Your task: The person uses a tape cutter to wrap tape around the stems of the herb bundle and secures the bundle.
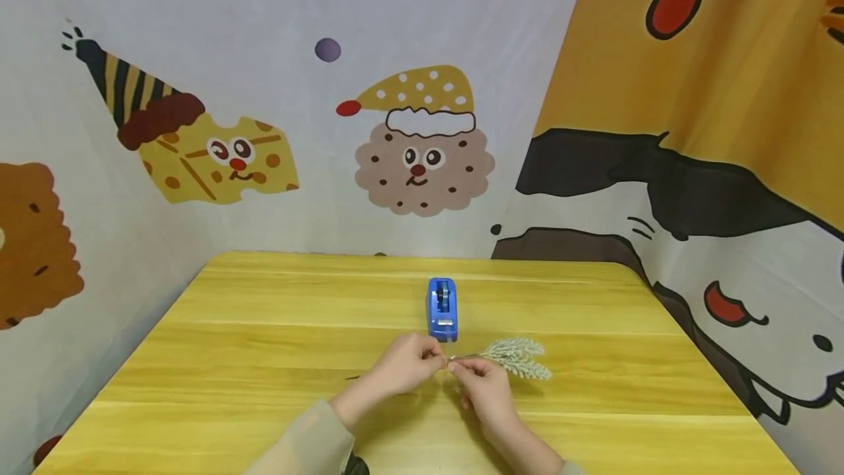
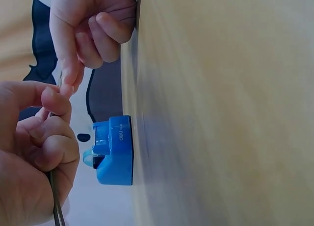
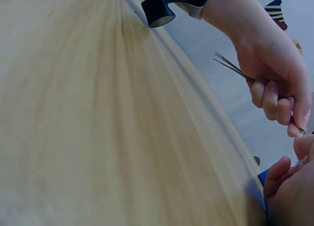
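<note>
A small bunch of pale green, feathery plant sprigs (image 1: 517, 358) lies level above the table, heads pointing right in the head view. My left hand (image 1: 412, 363) grips the thin dark stems (image 2: 55, 196), whose bare ends (image 3: 230, 66) stick out behind its curled fingers. Close beside it, my right hand (image 1: 486, 389) pinches the stems below the heads with thumb and index finger. The fingertips of both hands nearly meet; whether tape sits between them is too small to tell. Just beyond the hands stands a blue tape dispenser (image 1: 442, 310), its cutting end towards me.
The wooden table (image 1: 264, 328) extends around the hands on all sides. Behind it hangs a cloth (image 1: 303, 226) printed with cartoon figures. A black wrist device (image 3: 181, 2) shows at the left forearm in the right wrist view.
</note>
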The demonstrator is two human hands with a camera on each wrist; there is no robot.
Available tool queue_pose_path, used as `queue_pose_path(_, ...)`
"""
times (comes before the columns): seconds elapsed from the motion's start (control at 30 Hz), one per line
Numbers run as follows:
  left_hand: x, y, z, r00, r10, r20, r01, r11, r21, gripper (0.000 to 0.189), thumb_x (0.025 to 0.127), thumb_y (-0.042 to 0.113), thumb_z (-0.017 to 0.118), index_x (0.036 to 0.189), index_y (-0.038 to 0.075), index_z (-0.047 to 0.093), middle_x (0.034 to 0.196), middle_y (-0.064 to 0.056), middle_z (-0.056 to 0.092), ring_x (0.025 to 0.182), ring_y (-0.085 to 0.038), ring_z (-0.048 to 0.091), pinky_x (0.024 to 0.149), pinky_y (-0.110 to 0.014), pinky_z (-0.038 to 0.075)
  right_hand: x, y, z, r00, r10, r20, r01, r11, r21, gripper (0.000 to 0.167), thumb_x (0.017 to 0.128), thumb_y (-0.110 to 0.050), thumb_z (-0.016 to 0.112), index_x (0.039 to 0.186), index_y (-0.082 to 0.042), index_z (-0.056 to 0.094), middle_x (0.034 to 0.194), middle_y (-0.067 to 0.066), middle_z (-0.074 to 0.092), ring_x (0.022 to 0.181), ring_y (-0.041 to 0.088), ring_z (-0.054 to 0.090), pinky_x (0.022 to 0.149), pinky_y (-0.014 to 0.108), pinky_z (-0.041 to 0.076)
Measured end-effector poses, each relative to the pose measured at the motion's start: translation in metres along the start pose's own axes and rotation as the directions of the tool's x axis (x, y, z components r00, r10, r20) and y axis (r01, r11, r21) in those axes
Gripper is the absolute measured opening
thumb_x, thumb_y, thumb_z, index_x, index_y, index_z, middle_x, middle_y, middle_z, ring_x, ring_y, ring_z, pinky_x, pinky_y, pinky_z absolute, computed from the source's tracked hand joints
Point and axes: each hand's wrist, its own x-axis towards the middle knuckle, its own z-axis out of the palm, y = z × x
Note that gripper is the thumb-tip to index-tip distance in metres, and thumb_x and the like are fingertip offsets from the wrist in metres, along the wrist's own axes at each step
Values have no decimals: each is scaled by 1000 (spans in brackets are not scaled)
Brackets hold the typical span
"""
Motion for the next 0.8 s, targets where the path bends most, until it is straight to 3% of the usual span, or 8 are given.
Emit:
queue_pose_path(0.17,-2,1,-2,1000,6,20,-6,1000,2,10,88,9,64,82,4,71,64,9,56,51,-2,43,46,-18,39,0,1,2,1000,-9,-13,9,1000,17,17,83,-1,71,94,12,68,75,2,65,42,3,39,39,18,37)
queue_pose_path(0.5,-2,3,-2,999,29,38,-31,999,40,10,89,11,64,83,5,70,65,9,56,53,-3,45,50,-20,42,-1,4,5,997,-35,-68,39,998,58,19,81,2,70,96,14,68,95,13,71,43,4,42,39,18,37)
queue_pose_path(0.8,1,2,-1,999,25,42,-27,998,57,10,90,11,64,82,6,69,64,9,55,51,-3,45,47,-19,41,-2,5,6,995,-57,-86,63,996,63,21,82,2,70,98,15,67,98,15,70,42,4,42,37,18,37)
